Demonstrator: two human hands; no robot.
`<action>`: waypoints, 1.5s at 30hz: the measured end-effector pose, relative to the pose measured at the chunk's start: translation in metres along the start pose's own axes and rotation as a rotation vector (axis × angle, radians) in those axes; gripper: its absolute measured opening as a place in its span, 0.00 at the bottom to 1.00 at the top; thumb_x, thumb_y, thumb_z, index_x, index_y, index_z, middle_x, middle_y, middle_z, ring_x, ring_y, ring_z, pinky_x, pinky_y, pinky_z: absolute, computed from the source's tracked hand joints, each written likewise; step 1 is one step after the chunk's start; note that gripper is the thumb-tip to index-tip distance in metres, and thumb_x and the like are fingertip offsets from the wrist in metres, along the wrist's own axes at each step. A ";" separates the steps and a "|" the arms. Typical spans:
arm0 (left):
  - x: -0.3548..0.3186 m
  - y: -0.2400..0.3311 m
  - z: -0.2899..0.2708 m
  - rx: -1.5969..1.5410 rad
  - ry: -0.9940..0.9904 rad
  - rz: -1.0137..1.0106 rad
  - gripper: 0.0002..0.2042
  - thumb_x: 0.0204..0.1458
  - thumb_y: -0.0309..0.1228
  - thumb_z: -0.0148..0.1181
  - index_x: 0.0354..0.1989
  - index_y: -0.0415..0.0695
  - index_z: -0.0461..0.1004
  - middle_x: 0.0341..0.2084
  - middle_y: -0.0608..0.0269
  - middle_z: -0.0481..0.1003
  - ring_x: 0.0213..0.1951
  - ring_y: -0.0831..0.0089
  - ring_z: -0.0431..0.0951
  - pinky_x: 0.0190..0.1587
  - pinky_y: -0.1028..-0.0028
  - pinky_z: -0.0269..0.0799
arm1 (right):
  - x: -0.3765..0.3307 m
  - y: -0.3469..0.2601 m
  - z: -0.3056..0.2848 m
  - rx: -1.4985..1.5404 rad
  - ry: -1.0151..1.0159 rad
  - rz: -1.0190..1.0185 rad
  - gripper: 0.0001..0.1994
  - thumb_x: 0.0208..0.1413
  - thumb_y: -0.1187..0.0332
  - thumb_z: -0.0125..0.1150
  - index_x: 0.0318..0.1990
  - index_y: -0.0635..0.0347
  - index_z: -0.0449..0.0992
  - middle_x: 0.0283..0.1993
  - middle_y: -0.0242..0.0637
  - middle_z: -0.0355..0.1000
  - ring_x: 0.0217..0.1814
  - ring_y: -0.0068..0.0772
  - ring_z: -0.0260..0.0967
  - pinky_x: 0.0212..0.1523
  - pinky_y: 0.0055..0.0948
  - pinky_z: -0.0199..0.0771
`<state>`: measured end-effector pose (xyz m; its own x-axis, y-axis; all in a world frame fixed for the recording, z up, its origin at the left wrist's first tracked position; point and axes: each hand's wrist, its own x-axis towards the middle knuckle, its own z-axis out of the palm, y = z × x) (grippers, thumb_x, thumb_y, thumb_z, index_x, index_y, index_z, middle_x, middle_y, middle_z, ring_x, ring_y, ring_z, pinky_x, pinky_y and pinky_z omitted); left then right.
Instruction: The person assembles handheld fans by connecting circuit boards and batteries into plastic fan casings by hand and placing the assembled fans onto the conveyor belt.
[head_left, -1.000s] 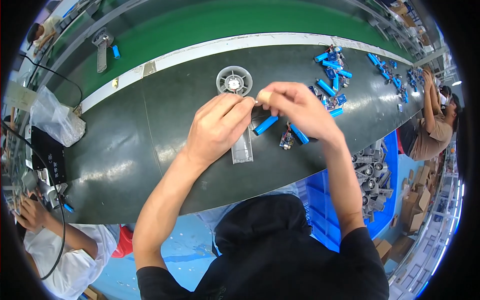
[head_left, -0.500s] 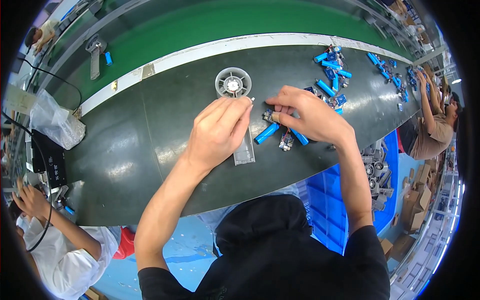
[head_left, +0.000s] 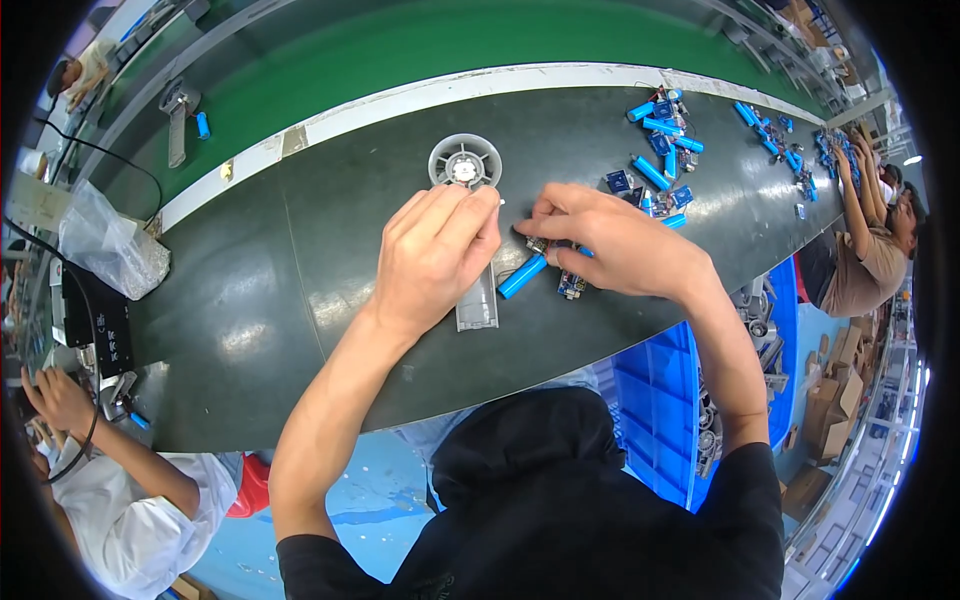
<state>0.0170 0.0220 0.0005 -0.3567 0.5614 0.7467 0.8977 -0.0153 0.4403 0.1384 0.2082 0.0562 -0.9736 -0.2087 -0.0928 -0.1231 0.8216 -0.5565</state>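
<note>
A grey fan housing (head_left: 466, 150) with a round vaned end and a long handle (head_left: 478, 308) lies in front of me on the dark table. My left hand (head_left: 435, 255) is closed over its neck, thumb and fingers pinched at a small white piece (head_left: 502, 202) whose kind I cannot make out. To the right, my right hand (head_left: 620, 242) has thumb and fingers closed round a small circuit board (head_left: 537, 244), mostly covered by the fingers. A blue cylindrical battery (head_left: 523, 278) and another circuit board (head_left: 572, 285) lie just below that hand.
Blue batteries with circuit boards (head_left: 665, 130) are piled at the right on the dark table (head_left: 240, 290). A clear plastic bag (head_left: 110, 240) stands at left. Blue bins (head_left: 650, 400) with grey housings are below the right edge. Co-workers sit at left (head_left: 150, 510) and right (head_left: 865, 265).
The housing's handle has swung slightly left. My right hand has shifted a little down, its fingers now closed on the circuit board. The left hand has barely moved.
</note>
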 end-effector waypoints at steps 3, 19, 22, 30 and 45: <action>-0.002 -0.001 -0.001 0.006 -0.015 -0.016 0.11 0.42 0.14 0.65 0.34 0.37 0.76 0.24 0.59 0.74 0.24 0.65 0.74 0.27 0.70 0.70 | -0.005 -0.006 0.003 -0.016 -0.006 0.103 0.18 0.52 0.75 0.64 0.51 0.65 0.76 0.47 0.43 0.69 0.52 0.45 0.69 0.52 0.40 0.71; -0.003 0.011 0.003 -0.115 -0.011 -0.152 0.10 0.43 0.17 0.66 0.34 0.39 0.74 0.25 0.60 0.72 0.26 0.63 0.75 0.28 0.67 0.72 | 0.008 -0.018 0.062 0.265 0.826 0.259 0.19 0.52 0.78 0.68 0.53 0.67 0.77 0.41 0.44 0.81 0.42 0.31 0.81 0.43 0.24 0.81; -0.002 0.012 0.003 -0.076 -0.008 -0.122 0.10 0.42 0.18 0.66 0.34 0.39 0.74 0.24 0.61 0.71 0.26 0.63 0.75 0.28 0.67 0.72 | 0.011 -0.026 0.072 0.431 0.813 0.292 0.19 0.55 0.81 0.63 0.56 0.67 0.75 0.42 0.44 0.81 0.44 0.27 0.80 0.46 0.24 0.79; -0.003 0.014 0.005 -0.062 0.012 -0.134 0.10 0.42 0.18 0.66 0.34 0.40 0.74 0.24 0.61 0.71 0.26 0.63 0.75 0.28 0.66 0.72 | 0.003 -0.029 0.075 0.358 0.733 0.351 0.17 0.54 0.79 0.64 0.52 0.68 0.78 0.42 0.46 0.81 0.44 0.32 0.81 0.43 0.26 0.82; -0.006 0.012 0.008 -0.296 -0.025 -0.169 0.08 0.47 0.15 0.64 0.35 0.37 0.75 0.27 0.62 0.75 0.25 0.75 0.74 0.26 0.73 0.69 | -0.001 -0.021 0.068 1.095 0.655 0.319 0.17 0.66 0.75 0.52 0.60 0.71 0.71 0.53 0.44 0.76 0.52 0.32 0.76 0.55 0.31 0.78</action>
<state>0.0318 0.0252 -0.0031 -0.4843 0.5966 0.6400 0.7111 -0.1577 0.6852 0.1548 0.1551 0.0114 -0.8812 0.4618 -0.1010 0.0450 -0.1307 -0.9904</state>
